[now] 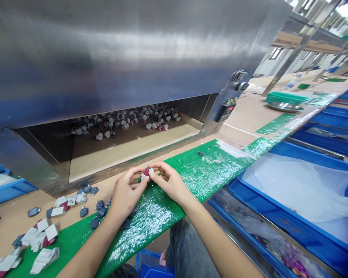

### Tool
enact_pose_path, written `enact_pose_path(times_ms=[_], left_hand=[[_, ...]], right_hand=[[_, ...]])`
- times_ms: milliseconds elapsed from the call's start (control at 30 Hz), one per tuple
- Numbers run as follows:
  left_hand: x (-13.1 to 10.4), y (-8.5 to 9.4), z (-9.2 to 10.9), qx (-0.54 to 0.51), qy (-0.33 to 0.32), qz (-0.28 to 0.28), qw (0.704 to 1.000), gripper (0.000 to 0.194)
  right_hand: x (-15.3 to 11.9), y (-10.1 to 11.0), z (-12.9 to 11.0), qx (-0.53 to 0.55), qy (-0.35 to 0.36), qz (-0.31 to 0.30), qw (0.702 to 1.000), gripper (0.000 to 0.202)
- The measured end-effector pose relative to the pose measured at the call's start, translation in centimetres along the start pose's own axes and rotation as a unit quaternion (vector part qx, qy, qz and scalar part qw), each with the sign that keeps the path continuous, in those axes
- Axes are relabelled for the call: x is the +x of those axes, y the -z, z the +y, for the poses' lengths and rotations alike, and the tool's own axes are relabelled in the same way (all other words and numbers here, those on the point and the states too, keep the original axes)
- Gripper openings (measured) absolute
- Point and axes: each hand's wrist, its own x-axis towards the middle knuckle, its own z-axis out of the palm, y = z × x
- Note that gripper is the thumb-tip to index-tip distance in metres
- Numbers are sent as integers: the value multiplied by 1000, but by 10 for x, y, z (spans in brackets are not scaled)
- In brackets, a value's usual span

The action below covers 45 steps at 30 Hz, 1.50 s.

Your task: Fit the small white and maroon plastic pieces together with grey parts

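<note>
My left hand (131, 187) and my right hand (169, 181) meet over the green mat (146, 224). Between their fingertips they hold one small white and dark-red plastic piece (146, 172), both hands pinching it. Left of my left hand lie several dark blue-grey pieces (101, 211), close to the wrist. Farther left sit loose piles of white, dark-red and grey pieces (40, 233). A single small dark piece (201, 153) rests on the mat beyond my right hand.
A big metal machine housing (118, 58) stands ahead. Its low opening shows a cream belt (139, 152) with many white, red and grey pieces (124, 119). Blue bins (278, 208) stand along the right, below the table edge. A green tray (286, 97) sits farther back.
</note>
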Motion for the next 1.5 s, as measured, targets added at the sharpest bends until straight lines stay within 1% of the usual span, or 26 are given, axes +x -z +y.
enact_pose_path(times_ms=[133, 267, 367, 433, 600, 767, 867, 933, 1000, 1167, 1300, 1367, 1500], left_hand=[[0, 1, 0, -14, 16, -3, 1000, 33], [1, 0, -1, -33, 29, -2, 999, 37], [1, 0, -2, -46, 41, 1, 998, 39], [1, 0, -2, -46, 39, 2, 998, 40], [1, 0, 0, -43, 31, 8, 999, 41], [-1, 1, 2, -12, 11, 18, 1000, 35], [-3, 2, 7, 37, -26, 34, 998, 29], [-4, 2, 10, 80, -61, 48, 994, 23], [-5, 2, 12, 105, -81, 56, 990, 20], [-4, 2, 10, 61, -56, 49, 995, 27], [-3, 2, 8, 32, -44, 50, 997, 28], [-3, 3, 8, 30, -48, 57, 997, 28], [-5, 3, 11, 57, -75, 62, 994, 24]], right_hand=[[0, 0, 0, 41, 0, 12, 999, 24], [1, 3, 0, 80, -5, 62, 995, 19], [2, 5, 0, 98, -7, 89, 991, 21], [2, 4, 0, 109, -11, 81, 991, 23], [2, 2, 0, 142, -33, 41, 988, 20], [2, 3, 3, 151, -31, 31, 988, 22], [1, 4, 3, 141, -21, 30, 989, 21], [1, 4, 2, 140, -12, 31, 990, 20], [0, 4, 1, 138, -10, 33, 990, 20], [0, 3, 0, 131, -21, 46, 990, 23], [1, 3, 1, 134, -23, 49, 989, 24], [0, 3, 1, 140, -24, 41, 989, 25], [-1, 3, 0, 153, -19, 25, 988, 30]])
